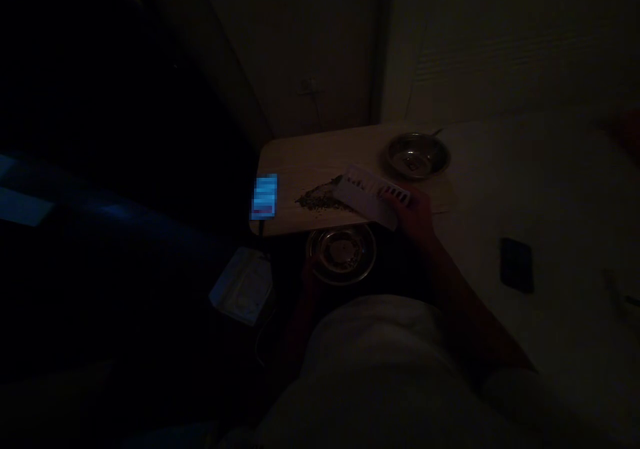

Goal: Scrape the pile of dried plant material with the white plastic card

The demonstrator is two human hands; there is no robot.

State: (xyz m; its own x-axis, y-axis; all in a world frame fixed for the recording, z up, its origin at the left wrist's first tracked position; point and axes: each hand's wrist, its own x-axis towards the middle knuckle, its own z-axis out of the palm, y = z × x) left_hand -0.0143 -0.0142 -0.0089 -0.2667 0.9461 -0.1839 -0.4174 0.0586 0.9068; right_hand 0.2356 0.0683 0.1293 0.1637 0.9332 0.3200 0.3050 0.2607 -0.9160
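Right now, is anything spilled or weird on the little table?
Yes: small dark bits lie loose on the wooden table, by the flat white piece in the right hand. They look odd outside the metal bowl, but I can't tell if they spilled.

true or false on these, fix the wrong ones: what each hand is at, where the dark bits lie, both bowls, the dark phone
1. The right hand holds a pale flat piece with dark slots or stripes. True.
2. The dark bits lie on the floor. False: they are scattered on the wooden tabletop.
3. The left hand is at the left side of the lower metal bowl. True.
4. The lower metal bowl is beyond the tabletop's far edge. False: it is at the near edge, on the person's side.
5. The upper metal bowl stands on the tabletop. True.
6. The dark phone lies left of both bowls. False: it lies to their right, on a pale surface.
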